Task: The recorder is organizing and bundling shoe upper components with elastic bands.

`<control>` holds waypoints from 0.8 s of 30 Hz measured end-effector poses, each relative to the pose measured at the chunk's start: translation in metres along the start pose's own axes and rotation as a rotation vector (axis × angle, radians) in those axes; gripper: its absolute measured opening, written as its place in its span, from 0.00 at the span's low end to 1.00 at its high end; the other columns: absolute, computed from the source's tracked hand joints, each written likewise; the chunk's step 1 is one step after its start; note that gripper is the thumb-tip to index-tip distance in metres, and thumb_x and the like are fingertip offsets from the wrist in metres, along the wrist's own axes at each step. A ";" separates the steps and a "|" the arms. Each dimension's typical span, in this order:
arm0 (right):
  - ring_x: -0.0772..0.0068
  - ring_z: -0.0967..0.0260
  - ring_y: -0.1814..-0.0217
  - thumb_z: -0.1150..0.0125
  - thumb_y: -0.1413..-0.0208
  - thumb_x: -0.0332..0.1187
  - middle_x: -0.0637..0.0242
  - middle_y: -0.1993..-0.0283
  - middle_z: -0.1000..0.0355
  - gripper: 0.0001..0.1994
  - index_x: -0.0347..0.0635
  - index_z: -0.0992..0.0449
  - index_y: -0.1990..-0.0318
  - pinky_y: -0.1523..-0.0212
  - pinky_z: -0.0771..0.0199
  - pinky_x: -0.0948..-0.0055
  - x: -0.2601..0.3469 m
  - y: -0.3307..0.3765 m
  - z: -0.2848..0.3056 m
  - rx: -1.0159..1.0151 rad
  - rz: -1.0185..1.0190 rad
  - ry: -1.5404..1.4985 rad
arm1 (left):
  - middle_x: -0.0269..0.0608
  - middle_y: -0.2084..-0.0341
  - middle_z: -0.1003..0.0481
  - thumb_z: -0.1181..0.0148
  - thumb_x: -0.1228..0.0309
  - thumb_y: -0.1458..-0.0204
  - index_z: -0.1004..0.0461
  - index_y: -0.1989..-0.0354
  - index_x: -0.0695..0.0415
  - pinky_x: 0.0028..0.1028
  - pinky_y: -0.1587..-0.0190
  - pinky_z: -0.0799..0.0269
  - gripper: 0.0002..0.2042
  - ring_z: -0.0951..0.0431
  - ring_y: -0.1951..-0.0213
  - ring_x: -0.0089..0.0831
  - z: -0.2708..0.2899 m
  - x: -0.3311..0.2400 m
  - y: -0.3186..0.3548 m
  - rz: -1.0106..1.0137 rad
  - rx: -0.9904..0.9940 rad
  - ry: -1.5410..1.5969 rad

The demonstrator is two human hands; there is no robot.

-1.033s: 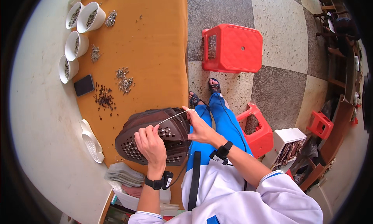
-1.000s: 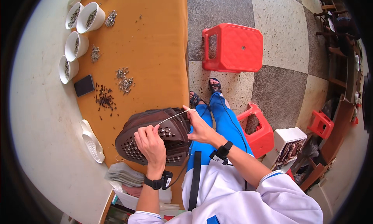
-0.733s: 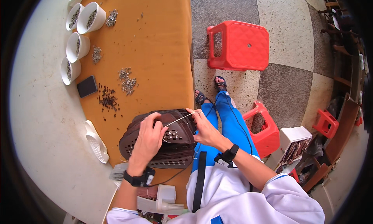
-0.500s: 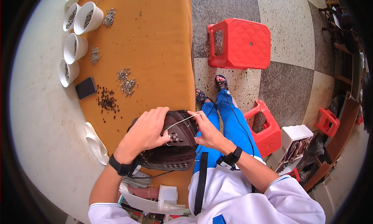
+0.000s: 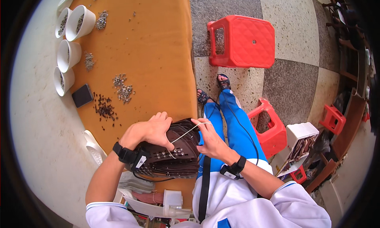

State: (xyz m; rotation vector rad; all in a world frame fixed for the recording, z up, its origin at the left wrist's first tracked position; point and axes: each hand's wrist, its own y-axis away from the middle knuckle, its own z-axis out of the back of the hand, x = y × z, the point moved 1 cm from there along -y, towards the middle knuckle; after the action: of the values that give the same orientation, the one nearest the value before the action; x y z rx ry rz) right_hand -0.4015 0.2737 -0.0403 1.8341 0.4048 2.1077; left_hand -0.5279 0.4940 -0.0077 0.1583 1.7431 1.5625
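Along the far left edge of the orange surface [image 5: 150, 42] stand four white cups [image 5: 68, 54] in a row, each with small dark or grey bits inside. Just beside the nearest cup lies a small dark flat rectangle [image 5: 82, 95]. Little heaps of grey and brown beads [image 5: 123, 89] are scattered over the surface to the right of the cups, one brown heap close to the dark rectangle. A white scoop-shaped tray [image 5: 94, 147] lies near the near left corner.

At the near edge of the surface sits a stack of dark brown studded leather pieces [image 5: 174, 156], partly overhanging toward the person's lap. The left hand [image 5: 152, 131], with a black band at the wrist, lies curled over the top left of the stack, fingers bent and pressing down on it. A thin white cord [image 5: 186, 133] runs taut from the stack, near the left thumb, up to the right hand [image 5: 209, 139]. The right hand, with a black watch on its wrist, is closed in a pinch on the upper end of the cord, at the right edge of the stack.

Beyond the right edge of the surface, on the tiled floor, stands a large red plastic stool [image 5: 243, 40]; a smaller red stool [image 5: 271, 127] stands by the person's blue-trousered legs.
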 end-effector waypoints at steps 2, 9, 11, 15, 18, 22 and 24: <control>0.40 0.43 0.32 0.29 0.62 0.20 0.45 0.36 0.43 0.46 0.38 0.43 0.30 0.34 0.34 0.58 0.000 0.002 -0.001 -0.010 0.013 0.061 | 0.62 0.48 0.30 0.23 0.53 0.67 0.36 0.41 0.72 0.38 0.37 0.34 0.46 0.31 0.42 0.53 -0.001 -0.002 0.002 -0.009 0.017 -0.023; 0.40 0.43 0.31 0.27 0.62 0.22 0.44 0.36 0.43 0.47 0.38 0.44 0.30 0.33 0.35 0.58 0.002 0.001 0.002 -0.043 0.023 0.023 | 0.64 0.44 0.30 0.25 0.57 0.66 0.38 0.38 0.73 0.37 0.39 0.31 0.47 0.29 0.39 0.51 0.005 0.006 0.006 -0.036 0.016 0.245; 0.39 0.45 0.30 0.27 0.61 0.23 0.42 0.35 0.44 0.47 0.35 0.45 0.30 0.33 0.35 0.57 0.004 0.002 0.003 -0.006 -0.029 -0.018 | 0.64 0.43 0.30 0.26 0.57 0.66 0.38 0.37 0.72 0.37 0.38 0.31 0.47 0.29 0.39 0.50 0.004 0.009 0.006 -0.068 0.016 0.246; 0.38 0.41 0.32 0.28 0.60 0.22 0.40 0.36 0.42 0.46 0.32 0.47 0.31 0.35 0.32 0.57 -0.008 0.000 -0.007 -0.007 -0.086 0.010 | 0.61 0.43 0.29 0.26 0.56 0.65 0.39 0.36 0.71 0.36 0.39 0.30 0.48 0.27 0.40 0.50 0.004 0.008 0.002 -0.079 0.046 0.165; 0.49 0.35 0.34 0.21 0.56 0.32 0.44 0.38 0.36 0.46 0.34 0.45 0.32 0.36 0.32 0.61 -0.015 0.000 -0.014 0.033 -0.224 -0.106 | 0.61 0.46 0.27 0.26 0.55 0.65 0.39 0.36 0.70 0.36 0.41 0.28 0.47 0.26 0.42 0.50 0.012 0.004 0.003 -0.061 0.082 0.165; 0.52 0.27 0.40 0.22 0.54 0.30 0.47 0.44 0.29 0.47 0.35 0.49 0.30 0.40 0.28 0.63 -0.012 -0.001 -0.015 0.041 -0.169 -0.175 | 0.61 0.48 0.25 0.26 0.57 0.65 0.40 0.36 0.68 0.36 0.43 0.26 0.47 0.23 0.45 0.50 0.022 0.001 0.005 -0.025 0.161 0.204; 0.53 0.26 0.42 0.23 0.54 0.29 0.49 0.45 0.29 0.47 0.35 0.50 0.29 0.42 0.26 0.64 -0.007 0.000 -0.014 0.065 -0.154 -0.213 | 0.61 0.47 0.25 0.25 0.59 0.65 0.41 0.35 0.68 0.36 0.43 0.27 0.48 0.23 0.45 0.49 0.018 0.011 0.002 -0.052 0.177 0.259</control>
State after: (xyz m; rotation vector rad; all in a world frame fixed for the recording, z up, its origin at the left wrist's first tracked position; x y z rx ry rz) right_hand -0.4142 0.2710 -0.0483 1.9711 0.5475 1.7966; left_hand -0.5253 0.5152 -0.0105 -0.0033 2.0708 1.4410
